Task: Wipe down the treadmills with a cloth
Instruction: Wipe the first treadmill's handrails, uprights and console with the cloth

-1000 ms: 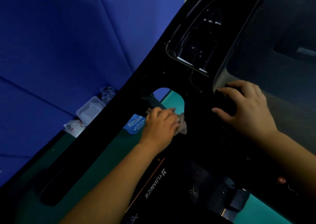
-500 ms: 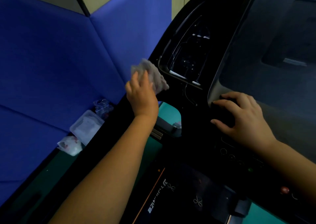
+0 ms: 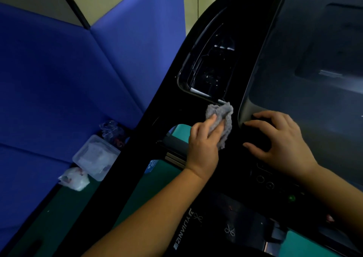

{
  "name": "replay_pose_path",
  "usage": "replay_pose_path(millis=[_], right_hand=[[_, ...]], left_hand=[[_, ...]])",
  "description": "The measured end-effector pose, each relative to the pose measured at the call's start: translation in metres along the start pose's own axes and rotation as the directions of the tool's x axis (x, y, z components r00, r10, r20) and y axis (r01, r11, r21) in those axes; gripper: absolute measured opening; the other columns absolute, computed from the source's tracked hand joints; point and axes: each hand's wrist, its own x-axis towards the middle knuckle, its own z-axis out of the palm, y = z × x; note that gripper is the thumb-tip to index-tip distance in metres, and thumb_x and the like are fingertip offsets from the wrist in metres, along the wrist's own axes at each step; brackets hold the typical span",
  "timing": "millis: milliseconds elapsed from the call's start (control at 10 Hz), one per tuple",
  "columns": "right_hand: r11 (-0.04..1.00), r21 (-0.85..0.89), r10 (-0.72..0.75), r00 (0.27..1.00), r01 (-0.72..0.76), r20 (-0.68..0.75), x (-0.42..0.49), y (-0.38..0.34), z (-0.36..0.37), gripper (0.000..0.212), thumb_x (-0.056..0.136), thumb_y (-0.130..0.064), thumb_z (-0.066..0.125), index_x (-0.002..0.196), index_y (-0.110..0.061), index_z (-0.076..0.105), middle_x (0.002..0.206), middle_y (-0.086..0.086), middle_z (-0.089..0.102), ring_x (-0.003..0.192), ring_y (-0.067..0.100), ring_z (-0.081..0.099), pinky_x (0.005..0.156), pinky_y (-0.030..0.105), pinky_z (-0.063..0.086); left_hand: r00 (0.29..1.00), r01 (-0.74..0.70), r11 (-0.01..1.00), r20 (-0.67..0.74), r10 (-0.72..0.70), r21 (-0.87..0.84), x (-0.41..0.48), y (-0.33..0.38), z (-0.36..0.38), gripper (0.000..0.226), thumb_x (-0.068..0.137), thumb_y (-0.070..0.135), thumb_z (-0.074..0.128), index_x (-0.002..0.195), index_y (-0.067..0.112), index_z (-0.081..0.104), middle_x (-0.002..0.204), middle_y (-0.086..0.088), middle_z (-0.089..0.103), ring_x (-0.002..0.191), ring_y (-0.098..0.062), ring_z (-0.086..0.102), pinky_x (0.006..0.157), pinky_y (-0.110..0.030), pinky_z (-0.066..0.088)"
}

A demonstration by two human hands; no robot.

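Mid-wipe: grey cloth (image 3: 224, 123) is clamped in grip of L hand (image 3: 204, 145), pressed on black treadmill console (image 3: 245, 84) just below recessed tray (image 3: 210, 68). R hand (image 3: 280, 141) is rested on console, fingers apart. Next: cloth probably to be swept across panel.

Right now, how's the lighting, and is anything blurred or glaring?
In the head view the light is dim and the black treadmill loses detail; pale reflections cross its screen; the cloth and left hand look slightly soft; the wide lens tilts the blue wall.
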Motion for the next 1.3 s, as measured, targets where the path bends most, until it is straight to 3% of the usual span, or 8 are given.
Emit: replay_pose_path(millis=[200, 400, 600, 700, 800, 1000, 1200, 1300], right_hand=[[1.000, -0.001, 0.002, 1.000, -0.002, -0.003, 0.001, -0.001, 0.001, 0.053, 0.074, -0.044, 0.072, 0.122, -0.023, 0.062, 0.126, 0.003, 0.051, 0.120, 0.027, 0.046, 0.101, 0.046, 0.037], [1.000, -0.004, -0.002, 1.000, 0.002, -0.030, -0.001, -0.001, 0.002, 0.052, 0.075, -0.045, 0.070, 0.120, -0.021, 0.063, 0.125, 0.003, 0.052, 0.118, 0.025, 0.047, 0.100, 0.042, 0.036], [1.000, -0.017, -0.008, 0.999, 0.008, -0.033, -0.001, -0.001, 0.000, 0.052, 0.074, -0.043, 0.073, 0.120, -0.019, 0.064, 0.124, 0.004, 0.053, 0.118, 0.026, 0.048, 0.099, 0.042, 0.038], [0.999, -0.029, -0.017, 0.999, 0.016, -0.039, -0.001, -0.002, 0.000, 0.052, 0.075, -0.042, 0.073, 0.120, -0.019, 0.063, 0.125, 0.005, 0.053, 0.118, 0.027, 0.048, 0.098, 0.044, 0.038], [0.999, -0.035, -0.027, 0.998, 0.025, -0.053, -0.002, -0.002, 0.003, 0.050, 0.077, -0.041, 0.074, 0.120, -0.018, 0.063, 0.124, 0.006, 0.053, 0.117, 0.027, 0.048, 0.099, 0.043, 0.037], [0.999, -0.039, -0.021, 0.999, 0.019, -0.050, -0.002, -0.004, 0.002, 0.049, 0.079, -0.041, 0.074, 0.120, -0.018, 0.062, 0.124, 0.006, 0.053, 0.117, 0.027, 0.047, 0.100, 0.042, 0.037], [0.999, -0.047, -0.017, 0.999, 0.015, -0.048, -0.003, -0.003, 0.003, 0.049, 0.081, -0.048, 0.063, 0.120, -0.019, 0.062, 0.125, 0.005, 0.052, 0.118, 0.028, 0.047, 0.101, 0.042, 0.036], [0.999, -0.034, -0.022, 0.998, 0.020, -0.052, -0.001, -0.003, 0.003, 0.053, 0.079, -0.052, 0.056, 0.119, -0.018, 0.063, 0.124, 0.005, 0.052, 0.116, 0.027, 0.048, 0.100, 0.041, 0.036]], left_hand=[[0.976, -0.189, 0.971, 0.140, 0.168, 0.149, 0.026, -0.021, -0.026, 0.045, 0.085, 0.014, 0.045, 0.127, 0.013, 0.059, 0.130, -0.009, 0.056, 0.099, -0.026, 0.042, 0.075, -0.040, 0.052], [0.980, 0.098, 0.988, 0.160, -0.116, 0.116, 0.031, -0.005, -0.028, 0.066, 0.078, -0.005, 0.055, 0.138, 0.020, 0.048, 0.142, -0.012, 0.041, 0.123, -0.032, 0.032, 0.096, -0.047, 0.044], [0.964, 0.090, 0.996, 0.251, -0.086, -0.004, -0.035, 0.010, -0.027, 0.047, 0.089, 0.015, 0.040, 0.134, 0.012, 0.053, 0.134, -0.009, 0.044, 0.116, -0.028, 0.040, 0.101, -0.037, 0.044], [0.944, 0.283, 0.931, 0.237, -0.228, -0.231, -0.040, 0.015, -0.047, 0.041, 0.095, 0.011, 0.040, 0.133, 0.010, 0.054, 0.130, -0.007, 0.046, 0.117, -0.018, 0.044, 0.101, -0.022, 0.041], [0.672, 0.712, 0.583, 0.140, -0.727, -0.391, -0.016, 0.011, -0.052, 0.037, 0.101, 0.013, 0.036, 0.136, 0.012, 0.049, 0.132, 0.000, 0.041, 0.114, -0.010, 0.047, 0.094, -0.014, 0.038], [0.264, 0.912, 0.114, 0.350, -0.899, -0.394, 0.045, 0.004, -0.010, 0.038, 0.104, 0.023, 0.031, 0.133, 0.003, 0.045, 0.134, -0.017, 0.049, 0.116, -0.032, 0.052, 0.088, -0.030, 0.039], [0.374, 0.921, 0.377, 0.484, -0.791, -0.096, 0.026, 0.035, -0.018, 0.027, 0.099, 0.008, 0.040, 0.121, -0.002, 0.053, 0.122, -0.020, 0.057, 0.113, -0.033, 0.054, 0.092, -0.035, 0.042], [0.359, 0.923, 0.241, 0.447, -0.819, -0.299, 0.035, 0.028, -0.027, 0.031, 0.101, 0.014, 0.035, 0.119, -0.003, 0.053, 0.121, -0.022, 0.057, 0.113, -0.036, 0.054, 0.093, -0.039, 0.044]])
